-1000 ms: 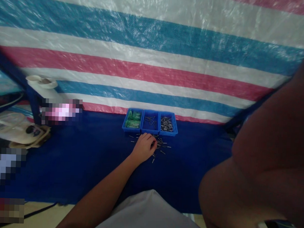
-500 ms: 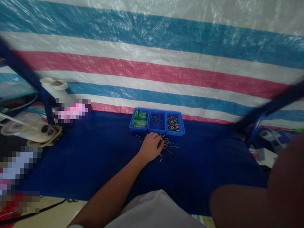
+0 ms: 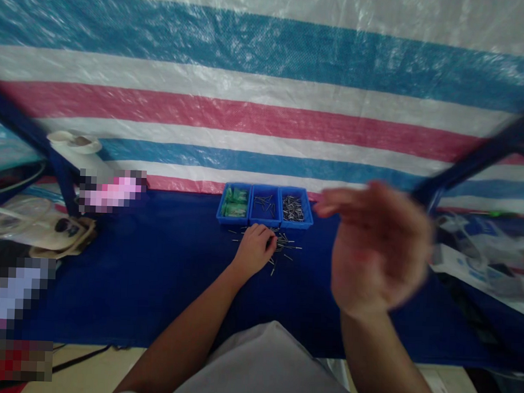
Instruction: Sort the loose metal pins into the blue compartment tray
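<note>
My left hand (image 3: 252, 249) rests on the blue table over a loose scatter of thin metal pins (image 3: 286, 243). Its fingers are curled down and thumb and forefinger curve towards each other; whatever is between the fingertips is hidden. My right hand (image 3: 378, 252) is raised close to the camera, right of the pins, blurred by motion. The palm shows, its fingers reach left, and I see nothing in it. Behind the pins stand three joined blue bins: the left bin (image 3: 219, 213) holds green packets, the middle bin (image 3: 265, 220) a few pins, the right bin (image 3: 296, 224) many.
A striped plastic sheet (image 3: 247, 116) hangs behind the blue table (image 3: 169, 273). Dark blue frame posts (image 3: 456, 152) slope at both sides. On the left are a white pipe-like piece (image 3: 81, 153) and a clear-wrapped item (image 3: 37, 226); boxes and bags (image 3: 478, 267) lie at right.
My right hand has swung from a dark blur at the right edge to the front of the camera, its palm now showing. My left hand stays over the pins. The view has shifted slightly.
</note>
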`<action>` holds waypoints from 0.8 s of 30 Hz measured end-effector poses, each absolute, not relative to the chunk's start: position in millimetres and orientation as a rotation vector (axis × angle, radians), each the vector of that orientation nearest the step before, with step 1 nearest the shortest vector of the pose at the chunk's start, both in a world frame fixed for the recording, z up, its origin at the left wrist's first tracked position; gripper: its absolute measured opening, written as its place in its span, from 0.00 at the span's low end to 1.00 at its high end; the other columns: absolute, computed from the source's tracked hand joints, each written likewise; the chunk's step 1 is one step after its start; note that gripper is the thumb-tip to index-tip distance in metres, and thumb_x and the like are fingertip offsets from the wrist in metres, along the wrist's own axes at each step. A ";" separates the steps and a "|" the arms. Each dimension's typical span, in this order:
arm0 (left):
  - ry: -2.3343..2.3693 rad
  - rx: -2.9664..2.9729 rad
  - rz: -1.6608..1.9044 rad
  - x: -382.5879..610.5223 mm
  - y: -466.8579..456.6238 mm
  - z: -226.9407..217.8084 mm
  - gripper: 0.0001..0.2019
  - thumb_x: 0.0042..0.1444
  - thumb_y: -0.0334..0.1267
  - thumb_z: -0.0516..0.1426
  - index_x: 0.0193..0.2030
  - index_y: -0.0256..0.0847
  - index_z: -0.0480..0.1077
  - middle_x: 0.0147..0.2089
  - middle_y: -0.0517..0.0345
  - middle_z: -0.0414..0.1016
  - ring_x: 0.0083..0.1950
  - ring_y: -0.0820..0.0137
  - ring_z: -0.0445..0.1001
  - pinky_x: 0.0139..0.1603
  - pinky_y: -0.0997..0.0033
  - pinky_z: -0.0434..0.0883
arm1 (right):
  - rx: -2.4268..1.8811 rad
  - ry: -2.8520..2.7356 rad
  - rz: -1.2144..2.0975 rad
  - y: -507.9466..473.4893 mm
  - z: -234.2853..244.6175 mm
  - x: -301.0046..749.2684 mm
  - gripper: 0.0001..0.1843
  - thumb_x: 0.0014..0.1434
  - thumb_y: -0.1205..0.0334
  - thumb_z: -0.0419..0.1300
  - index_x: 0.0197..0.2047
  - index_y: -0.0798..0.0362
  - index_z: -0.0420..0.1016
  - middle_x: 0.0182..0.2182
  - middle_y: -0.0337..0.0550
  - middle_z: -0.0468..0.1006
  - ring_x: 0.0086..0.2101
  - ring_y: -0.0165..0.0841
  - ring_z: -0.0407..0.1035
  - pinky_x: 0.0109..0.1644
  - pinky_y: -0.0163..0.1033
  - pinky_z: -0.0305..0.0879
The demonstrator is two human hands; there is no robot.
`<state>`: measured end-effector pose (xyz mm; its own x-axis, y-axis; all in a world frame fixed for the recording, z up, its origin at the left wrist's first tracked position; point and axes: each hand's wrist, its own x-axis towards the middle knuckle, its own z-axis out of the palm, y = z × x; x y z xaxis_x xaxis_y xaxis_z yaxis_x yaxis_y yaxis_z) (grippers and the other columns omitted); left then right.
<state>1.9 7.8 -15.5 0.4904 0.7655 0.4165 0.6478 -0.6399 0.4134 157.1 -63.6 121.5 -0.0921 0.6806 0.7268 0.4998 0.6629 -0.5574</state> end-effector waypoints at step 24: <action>1.142 2.367 0.809 -13.4 10.7 -3.7 0.12 0.64 0.43 0.51 0.38 0.40 0.73 0.37 0.55 0.77 0.41 0.65 0.72 0.46 0.62 0.66 | -1.261 -1.988 0.477 -15.9 -4.3 169.5 0.07 0.65 0.63 0.55 0.37 0.52 0.72 0.34 0.44 0.75 0.37 0.34 0.70 0.43 0.40 0.66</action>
<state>-13.4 10.7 -3.7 0.5013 0.8003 0.3289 0.5757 -0.5923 0.5637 169.5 -15.9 -4.3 -0.2592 0.8894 0.3765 0.6218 0.4520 -0.6396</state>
